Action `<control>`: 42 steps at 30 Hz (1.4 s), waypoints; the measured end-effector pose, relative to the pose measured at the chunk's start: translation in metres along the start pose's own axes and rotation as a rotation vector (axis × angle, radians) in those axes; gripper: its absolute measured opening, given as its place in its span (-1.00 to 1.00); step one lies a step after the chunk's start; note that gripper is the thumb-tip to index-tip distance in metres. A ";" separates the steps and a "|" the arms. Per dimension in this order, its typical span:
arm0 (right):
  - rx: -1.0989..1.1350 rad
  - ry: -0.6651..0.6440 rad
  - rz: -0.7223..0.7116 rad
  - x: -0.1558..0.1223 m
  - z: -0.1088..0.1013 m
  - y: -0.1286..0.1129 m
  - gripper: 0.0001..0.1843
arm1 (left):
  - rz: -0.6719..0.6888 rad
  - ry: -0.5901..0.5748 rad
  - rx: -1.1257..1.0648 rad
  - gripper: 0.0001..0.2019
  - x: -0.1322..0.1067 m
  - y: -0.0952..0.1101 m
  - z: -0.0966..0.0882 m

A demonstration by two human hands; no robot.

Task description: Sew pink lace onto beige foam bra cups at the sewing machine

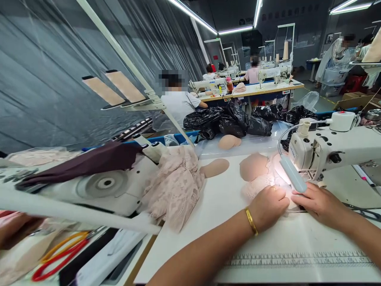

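Note:
My left hand (269, 206), with a gold bangle at the wrist, rests curled on a pink lace garment piece (258, 183) lying on the white table (226, 230). Its fingers press the fabric down close to the needle area. My right hand (318, 202) lies flat with fingers stretched on the same piece, just under the head of the white sewing machine (330, 149). The machine's lamp (293, 174) lights the fabric brightly, so the needle itself is hidden. A beige moulded cup (253, 166) sits attached behind the lace.
A heap of pink lace pieces (175, 186) and a loose beige cup (214, 167) lie left of my hands. Another sewing machine (101, 186) draped with dark cloth stands at left, with red and orange scissors (59, 254) in front. Other workers sit beyond, black bags (232, 119) behind.

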State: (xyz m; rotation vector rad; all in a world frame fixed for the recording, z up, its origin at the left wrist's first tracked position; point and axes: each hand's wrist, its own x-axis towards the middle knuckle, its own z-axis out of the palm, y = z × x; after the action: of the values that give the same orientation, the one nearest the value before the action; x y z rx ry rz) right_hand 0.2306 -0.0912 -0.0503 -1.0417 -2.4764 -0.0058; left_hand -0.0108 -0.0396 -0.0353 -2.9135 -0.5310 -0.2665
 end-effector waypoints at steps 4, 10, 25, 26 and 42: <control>0.024 -0.015 0.024 -0.003 -0.003 0.001 -0.59 | -0.002 0.050 -0.067 -0.85 -0.006 0.001 0.004; 0.062 0.004 0.057 0.000 -0.003 -0.001 -0.58 | -0.056 0.066 -0.087 -0.85 -0.005 0.001 0.004; 0.059 -0.028 0.119 -0.001 -0.002 -0.005 -0.62 | 0.016 0.140 -0.070 -0.65 -0.001 -0.002 0.007; 0.064 -0.021 0.122 0.000 -0.002 -0.005 -0.64 | 0.032 0.136 -0.075 -0.65 0.000 -0.003 0.007; -0.037 0.002 0.194 -0.001 0.004 -0.001 -0.78 | 0.124 -0.012 -0.256 -0.72 0.026 -0.047 0.018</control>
State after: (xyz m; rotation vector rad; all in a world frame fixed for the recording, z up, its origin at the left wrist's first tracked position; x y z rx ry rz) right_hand 0.2287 -0.0925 -0.0545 -1.2925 -2.3717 0.0084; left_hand -0.0014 0.0160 -0.0413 -3.1820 -0.3372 -0.3226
